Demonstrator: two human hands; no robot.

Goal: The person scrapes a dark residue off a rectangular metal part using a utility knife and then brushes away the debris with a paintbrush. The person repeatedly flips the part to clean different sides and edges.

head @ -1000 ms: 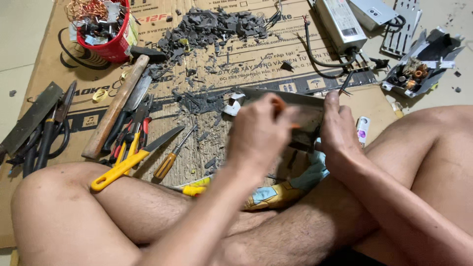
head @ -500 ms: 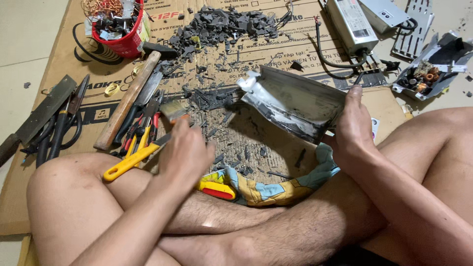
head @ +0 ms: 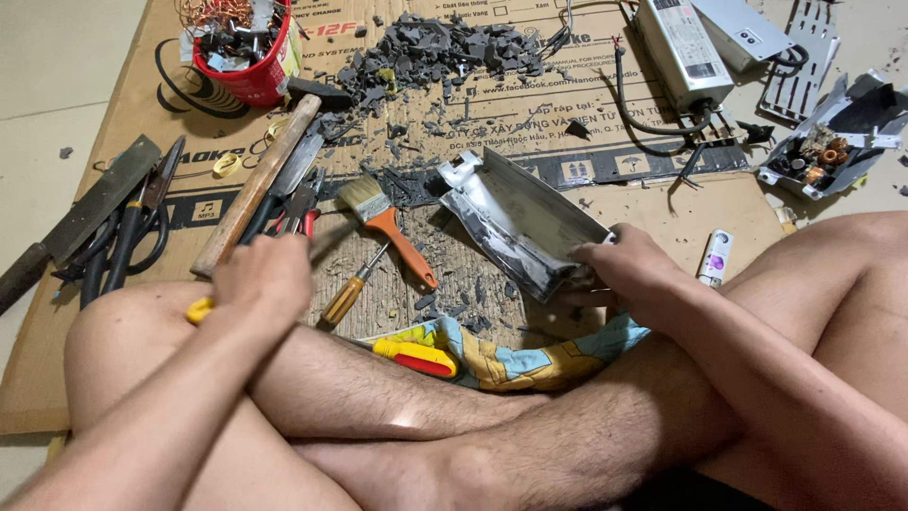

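While the right hand clamps the near end of the opened aluminium power-supply casing, holding it tilted on the cardboard sheet near its middle, the left hand is closed around a yellow-handled tool at the sheet's left side; the tool's working end is blurred, so its kind cannot be told. Judging by the scene, the gutting looks well advanced: the casing is split open and largely hollow, with only dark residue clinging inside, and a heap of grey potting chunks lies toward the far edge, with more crumbs scattered around the casing. At least 1 sealed silver power-supply unit sits untouched at the far right corner, so more seems left to do. A paintbrush and a wooden-handled screwdriver lie between the 2 hands, a hammer just left of them. Both forearms reach forward over crossed legs, left wrist bent inward.
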